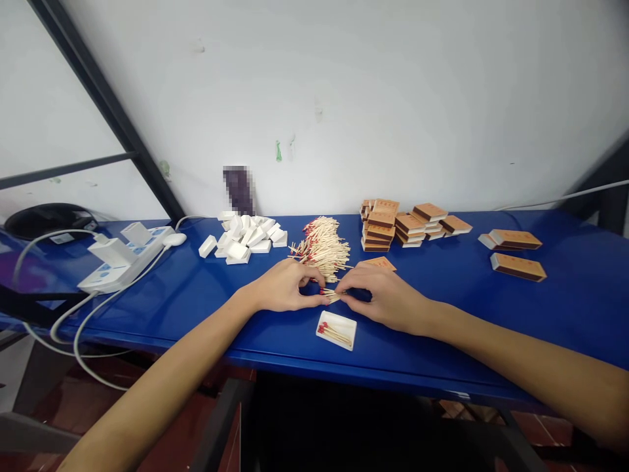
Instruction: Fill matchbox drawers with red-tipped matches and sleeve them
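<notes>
Between my two hands is a small bundle of matches [332,295], red heads to the left. My left hand [289,286] pinches the bundle at its head end. At the plain wooden end, the thumb and fingers of my right hand [381,294] close on it. A white matchbox tray [350,323] lies just below, with several matches [335,333] in it, heads also to the left. Right behind my fingers spreads a large heap of loose matches [324,246]. An orange matchbox sleeve [379,263] is partly hidden behind my right hand.
White empty matchbox trays [246,237] are piled at the back left. Orange matchboxes [381,223] stand stacked right of the heap, with a few more [518,265] farther right. A power strip [130,255] with cables lies on the left of the blue table [196,308], against a wall.
</notes>
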A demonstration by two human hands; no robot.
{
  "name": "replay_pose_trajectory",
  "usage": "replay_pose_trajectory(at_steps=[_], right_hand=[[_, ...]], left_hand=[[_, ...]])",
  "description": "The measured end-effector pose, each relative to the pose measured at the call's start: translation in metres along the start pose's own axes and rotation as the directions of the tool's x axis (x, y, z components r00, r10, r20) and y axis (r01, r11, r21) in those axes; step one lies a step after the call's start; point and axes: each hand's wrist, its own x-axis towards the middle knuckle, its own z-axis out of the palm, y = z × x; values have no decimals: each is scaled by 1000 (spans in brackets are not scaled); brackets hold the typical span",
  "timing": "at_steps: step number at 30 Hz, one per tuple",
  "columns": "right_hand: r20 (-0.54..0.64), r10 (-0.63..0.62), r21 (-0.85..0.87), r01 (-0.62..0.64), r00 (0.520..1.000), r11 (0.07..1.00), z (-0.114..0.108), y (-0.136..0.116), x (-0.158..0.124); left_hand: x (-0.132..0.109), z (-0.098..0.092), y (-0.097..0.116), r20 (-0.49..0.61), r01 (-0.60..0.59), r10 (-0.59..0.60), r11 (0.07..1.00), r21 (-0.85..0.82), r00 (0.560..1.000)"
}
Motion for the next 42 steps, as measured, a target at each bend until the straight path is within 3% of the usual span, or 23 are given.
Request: replay_pose_trajectory(at_steps=[18,42], right_hand=[[-46,43,-3,-43,998,999,8,3,0],[-108,67,-26,-70,992,997,9,0,3]], left_hand=[[2,4,5,-10,13,-13,998,-56,1000],[4,6,6,8,-17,16,1000,25,1000]])
